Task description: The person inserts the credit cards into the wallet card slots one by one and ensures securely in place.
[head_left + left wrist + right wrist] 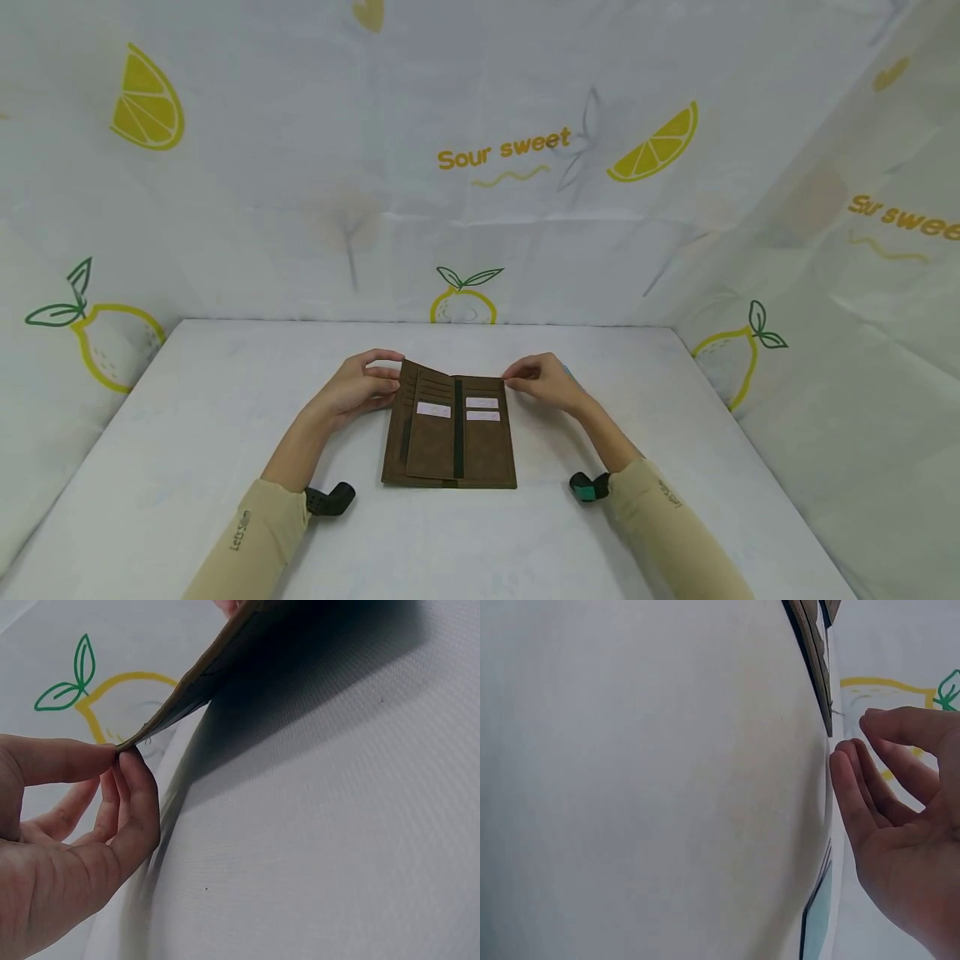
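A brown wallet (487, 454) lies spread open on the white table in the head view, its left cover tilted up. White labels or cards (482, 402) show on both inner sides. My left hand (360, 387) pinches the left cover near its top corner; the left wrist view shows thumb and fingertips on the thin edge (191, 682). Close to the top right corner is my right hand (547, 379). In the right wrist view its fingers (847, 780) are slightly bent, with a gap between thumb and fingertips, just apart from the wallet's edge (814, 660).
The white tabletop (450, 550) extends around the wallet. Behind it hangs a white cloth (300, 167) with lemon prints, and a similar cloth stands at the right. Black wrist devices (332, 499) sit at both sleeve cuffs.
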A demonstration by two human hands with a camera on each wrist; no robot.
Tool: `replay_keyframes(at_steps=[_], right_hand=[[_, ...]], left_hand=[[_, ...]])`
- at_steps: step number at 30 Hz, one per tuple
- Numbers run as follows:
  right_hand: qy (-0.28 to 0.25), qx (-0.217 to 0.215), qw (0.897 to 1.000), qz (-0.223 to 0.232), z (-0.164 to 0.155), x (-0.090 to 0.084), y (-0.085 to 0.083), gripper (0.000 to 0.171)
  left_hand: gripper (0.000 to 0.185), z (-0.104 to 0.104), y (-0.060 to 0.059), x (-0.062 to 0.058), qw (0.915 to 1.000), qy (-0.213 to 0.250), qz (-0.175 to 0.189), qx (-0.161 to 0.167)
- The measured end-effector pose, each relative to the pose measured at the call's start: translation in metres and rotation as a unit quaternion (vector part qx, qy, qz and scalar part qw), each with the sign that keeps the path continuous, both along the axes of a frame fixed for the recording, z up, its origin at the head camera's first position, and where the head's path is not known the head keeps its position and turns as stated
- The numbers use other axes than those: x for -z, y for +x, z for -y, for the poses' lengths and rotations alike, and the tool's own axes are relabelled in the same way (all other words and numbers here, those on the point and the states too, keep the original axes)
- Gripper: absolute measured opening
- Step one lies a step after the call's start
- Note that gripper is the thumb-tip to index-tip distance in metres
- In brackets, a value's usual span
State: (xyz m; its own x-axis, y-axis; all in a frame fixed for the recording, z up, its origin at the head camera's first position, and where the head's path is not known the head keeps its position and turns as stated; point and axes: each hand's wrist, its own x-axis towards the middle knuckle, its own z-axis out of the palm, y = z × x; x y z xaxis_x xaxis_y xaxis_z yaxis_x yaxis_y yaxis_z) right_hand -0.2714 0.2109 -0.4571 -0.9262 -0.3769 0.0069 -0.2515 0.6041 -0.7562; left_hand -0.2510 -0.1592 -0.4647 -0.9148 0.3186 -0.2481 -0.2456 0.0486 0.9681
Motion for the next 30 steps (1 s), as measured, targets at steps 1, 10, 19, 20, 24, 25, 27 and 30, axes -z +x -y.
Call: replay_keyframes(at_steps=[1,10,19,20,24,25,27,30], right_hand=[[0.001,0.001,1.000,-0.002,-0.002,-0.001,0.000,0.016],[-0.007,0.033,0.999,0.004,-0.029,-0.003,-0.002,0.027],[-0.009,0.094,0.995,-0.011,-0.064,0.000,-0.005,0.036],[-0.005,0.101,0.995,-0.010,-0.067,0.000,-0.005,0.037],[0.035,0.128,0.991,0.003,-0.074,0.001,-0.006,0.044],[0.047,0.131,0.990,0.006,-0.075,0.001,-0.006,0.047],[0.067,0.136,0.988,0.014,-0.076,0.001,-0.005,0.052],[0.092,0.139,0.986,0.023,-0.077,0.001,-0.005,0.059]], left_hand=[[0.054,0.000,0.000,0.000,1.0000,-0.001,0.000,0.000],[0.054,0.001,0.000,0.001,1.0000,-0.003,0.001,-0.001],[0.053,-0.001,0.000,0.000,1.0000,-0.003,0.003,-0.002],[0.053,0.000,0.000,-0.001,1.0000,-0.002,0.002,-0.002],[0.053,0.000,0.000,-0.001,1.0000,0.001,0.004,-0.003],[0.054,0.000,0.000,-0.001,1.0000,0.001,0.003,-0.001],[0.054,0.000,0.000,-0.001,1.0000,0.000,0.002,0.001],[0.054,0.000,-0.001,-0.001,1.0000,-0.001,0.002,0.001]])
